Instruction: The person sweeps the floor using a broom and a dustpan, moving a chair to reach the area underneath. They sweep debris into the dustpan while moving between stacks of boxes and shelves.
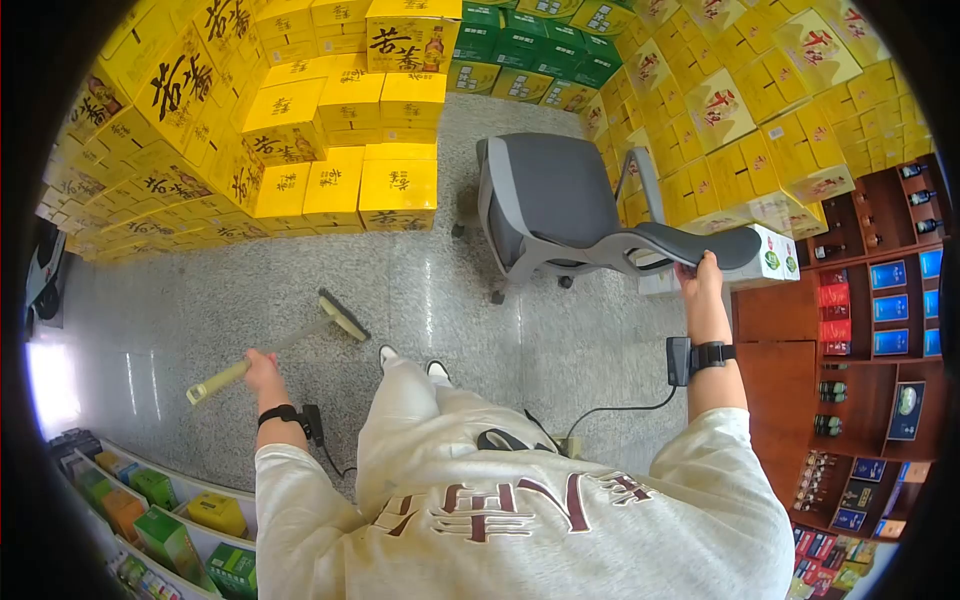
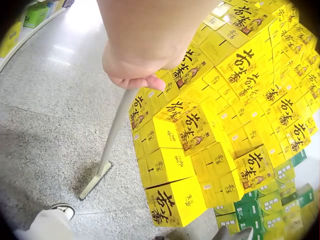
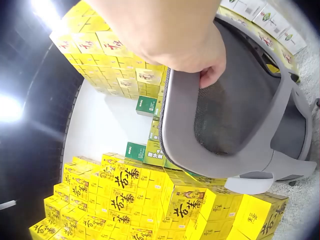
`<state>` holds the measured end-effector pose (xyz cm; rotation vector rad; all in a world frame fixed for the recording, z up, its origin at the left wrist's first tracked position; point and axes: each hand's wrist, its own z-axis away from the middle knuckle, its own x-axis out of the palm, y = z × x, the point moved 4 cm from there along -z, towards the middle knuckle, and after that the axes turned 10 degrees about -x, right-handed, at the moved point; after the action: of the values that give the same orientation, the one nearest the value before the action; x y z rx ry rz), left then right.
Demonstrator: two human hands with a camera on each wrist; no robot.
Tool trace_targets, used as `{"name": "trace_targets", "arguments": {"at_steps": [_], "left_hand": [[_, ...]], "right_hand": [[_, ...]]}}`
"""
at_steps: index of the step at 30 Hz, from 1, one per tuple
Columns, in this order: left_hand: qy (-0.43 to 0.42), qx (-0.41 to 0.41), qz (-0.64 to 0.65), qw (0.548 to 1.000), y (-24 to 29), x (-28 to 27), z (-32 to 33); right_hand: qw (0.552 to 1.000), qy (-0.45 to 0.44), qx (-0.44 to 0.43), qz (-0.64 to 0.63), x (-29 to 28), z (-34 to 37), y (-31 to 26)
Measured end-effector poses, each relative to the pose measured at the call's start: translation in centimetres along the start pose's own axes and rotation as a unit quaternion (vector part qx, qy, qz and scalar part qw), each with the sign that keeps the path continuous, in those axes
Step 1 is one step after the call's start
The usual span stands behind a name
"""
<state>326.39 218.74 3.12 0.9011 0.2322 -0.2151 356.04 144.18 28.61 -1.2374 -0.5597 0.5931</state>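
My left hand (image 1: 264,371) grips the handle of a long broom (image 1: 218,383), its fingers wrapped round the pole. The broom's flat head (image 1: 344,315) is low over the speckled floor, left of my shoes; in the left wrist view the pole (image 2: 116,127) slopes down to the head. With my right hand (image 1: 703,277) I hold the top edge of a grey office chair's backrest (image 1: 738,247), fingers curled over the frame (image 3: 182,107). The chair's dark seat (image 1: 555,185) faces away from me, and its armrest (image 1: 647,185) stands to the right.
Yellow cartons (image 1: 395,190) are stacked at the left and back, more yellow cartons (image 1: 720,115) at the right. Green cartons (image 1: 510,45) stand in the far corner. A wooden display shelf (image 1: 780,345) is at the right, and a white shelf (image 1: 185,515) with boxes at the lower left.
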Motion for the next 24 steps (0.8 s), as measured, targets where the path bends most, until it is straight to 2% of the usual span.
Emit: {"name": "trace_targets", "arguments": {"at_steps": [1, 3, 4, 6, 10, 13, 15, 19, 24], "left_hand": [[0.003, -0.001, 0.000, 1.000, 0.4, 0.6, 0.2], [-0.033, -0.022, -0.082, 0.996, 1.3, 1.6, 0.3], [-0.029, -0.024, -0.080, 0.996, 1.1, 1.9, -0.2], [-0.076, 0.006, -0.071, 0.995, 1.6, 3.6, -0.9], [-0.049, -0.005, -0.019, 0.999, 4.2, 6.7, 1.7], [-0.052, -0.032, -0.012, 0.998, 5.6, 9.0, 0.9], [-0.058, -0.014, -0.041, 0.997, 5.9, 10.4, -0.3], [-0.063, -0.037, -0.050, 0.996, 6.1, 12.2, -0.8], [-0.067, -0.024, -0.110, 0.991, 7.5, 13.5, 1.7]], "right_hand": [[1.000, 0.008, 0.008, -0.024, 0.9, -1.1, 0.2], [0.999, 0.011, 0.018, -0.044, 2.6, -2.4, 0.4], [0.998, 0.019, 0.016, -0.052, 3.4, -3.1, 0.4], [0.998, 0.021, 0.006, -0.064, 4.9, -4.5, 0.4], [0.997, 0.041, 0.019, -0.067, 8.2, -6.5, 0.2], [0.997, 0.032, 0.019, -0.070, 10.6, -8.8, 0.4], [0.996, 0.043, 0.021, -0.072, 12.3, -9.3, 0.2], [0.995, 0.054, 0.018, -0.079, 15.1, -12.4, 0.6], [0.994, 0.048, 0.007, -0.096, 20.0, -14.0, 0.0]]}}
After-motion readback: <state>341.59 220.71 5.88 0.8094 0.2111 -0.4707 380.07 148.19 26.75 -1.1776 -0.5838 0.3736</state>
